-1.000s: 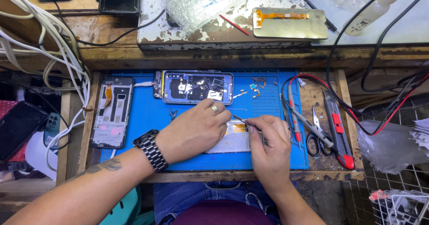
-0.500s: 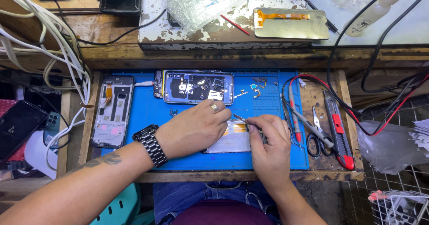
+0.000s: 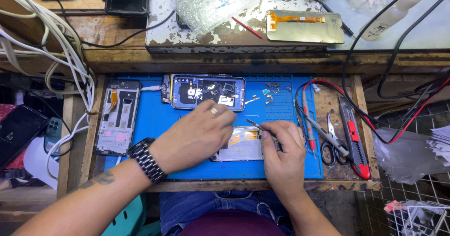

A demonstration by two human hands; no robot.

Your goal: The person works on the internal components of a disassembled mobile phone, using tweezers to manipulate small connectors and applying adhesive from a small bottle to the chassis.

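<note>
My left hand (image 3: 197, 135), with a ring and a dark metal watch on the wrist, rests on a phone screen panel (image 3: 243, 147) that lies on the blue work mat (image 3: 159, 118). Its fingers press the panel's left part. My right hand (image 3: 281, 151) grips metal tweezers (image 3: 257, 123), whose tip points up and left over the panel's orange flex cable. An opened phone body (image 3: 206, 91) with bare boards lies just behind my left hand.
A white phone frame (image 3: 117, 116) lies at the mat's left. Scissors (image 3: 333, 144), a red utility knife (image 3: 354, 137) and red and black probe leads (image 3: 307, 109) lie right. Small screws and parts (image 3: 267, 95) sit behind. A spare screen (image 3: 304, 27) and bubble wrap (image 3: 215, 1) lie on the shelf.
My left hand has shifted slightly up and left on the panel. The tweezers' tip has lifted a little above the flex cable.
</note>
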